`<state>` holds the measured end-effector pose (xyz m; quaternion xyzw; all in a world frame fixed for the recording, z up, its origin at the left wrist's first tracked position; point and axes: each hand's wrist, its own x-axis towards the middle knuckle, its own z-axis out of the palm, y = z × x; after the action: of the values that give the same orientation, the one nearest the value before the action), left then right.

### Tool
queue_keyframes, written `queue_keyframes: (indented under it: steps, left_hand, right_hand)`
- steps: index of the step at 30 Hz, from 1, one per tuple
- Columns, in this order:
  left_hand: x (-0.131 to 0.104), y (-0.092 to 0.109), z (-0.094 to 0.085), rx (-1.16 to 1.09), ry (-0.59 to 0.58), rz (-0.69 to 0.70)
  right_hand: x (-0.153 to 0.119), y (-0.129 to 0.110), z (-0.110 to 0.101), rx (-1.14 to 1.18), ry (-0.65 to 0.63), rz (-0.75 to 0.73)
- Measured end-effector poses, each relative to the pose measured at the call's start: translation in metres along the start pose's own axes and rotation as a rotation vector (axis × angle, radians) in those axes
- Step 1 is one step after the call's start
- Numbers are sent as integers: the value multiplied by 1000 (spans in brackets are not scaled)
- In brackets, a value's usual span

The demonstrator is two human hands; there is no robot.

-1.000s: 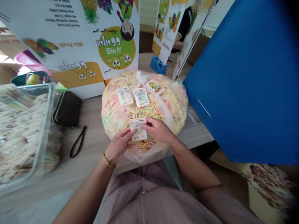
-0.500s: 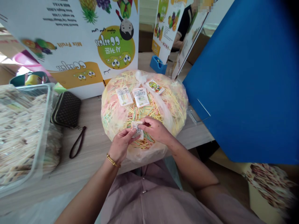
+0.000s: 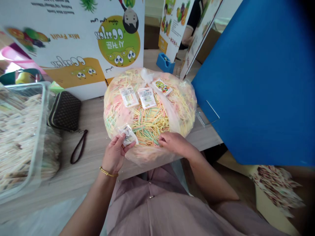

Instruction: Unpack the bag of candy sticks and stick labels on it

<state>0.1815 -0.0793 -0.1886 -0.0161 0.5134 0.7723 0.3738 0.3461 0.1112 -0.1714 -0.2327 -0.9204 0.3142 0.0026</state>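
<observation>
A big clear plastic bag [image 3: 182, 98] full of thin pastel sticks lies open in front of me. At its lower left, my left hand [image 3: 115, 150] pinches a small printed packet [image 3: 128, 135]. My right hand [image 3: 172, 142] rests on the sticks [image 3: 150, 126] near the bag's front edge, its fingers curled together; whatever they may hold is too small to make out. Farther back on the bag lie a left packet [image 3: 129, 96], a middle packet [image 3: 147, 97] and a packet with a fruit picture [image 3: 161, 87].
At the left stands a clear tub [image 3: 36, 144] of filled packets, beside a dark purse [image 3: 65, 111] with a strap. Printed cartons [image 3: 81, 36] rise behind, near a blue tape dispenser [image 3: 165, 63]. A blue panel [image 3: 258, 85] borders the right. Part of another person shows at the back.
My hands have moved apart. The left one has carried the packet leftward, while the right one has let go of it and moved right and down onto the sticks. The view has shifted slightly.
</observation>
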Motion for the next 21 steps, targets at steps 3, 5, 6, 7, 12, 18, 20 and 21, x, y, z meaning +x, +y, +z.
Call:
queue_keyframes:
  steps: [3, 5, 6, 7, 12, 18, 20, 21]
  left_hand:
    - [-6, -4, -1, 73, -21, 30]
    - [-9, -6, -1, 142, -46, 43]
    - [-10, -6, -1, 170, -55, 46]
    - [-10, -7, -1, 190, -63, 47]
    - [-8, -8, -2, 192, -56, 57]
    - [-8, -5, 0, 192, -80, 59]
    - [-7, -3, 2, 174, -99, 86]
    - [-6, -2, 3, 170, -106, 97]
  right_hand:
    - [-9, -1, 12, -72, 8, 35]
    - [-9, -7, 21, -134, 61, 24]
    - [-7, -10, 26, -172, 82, 13]
    - [-4, -15, 31, -211, 96, 4]
    - [17, -28, 52, -319, 91, 37]
    - [25, -14, 33, -295, 18, -90]
    - [24, -8, 24, -273, 65, -120]
    - [24, -6, 21, -253, 96, -122]
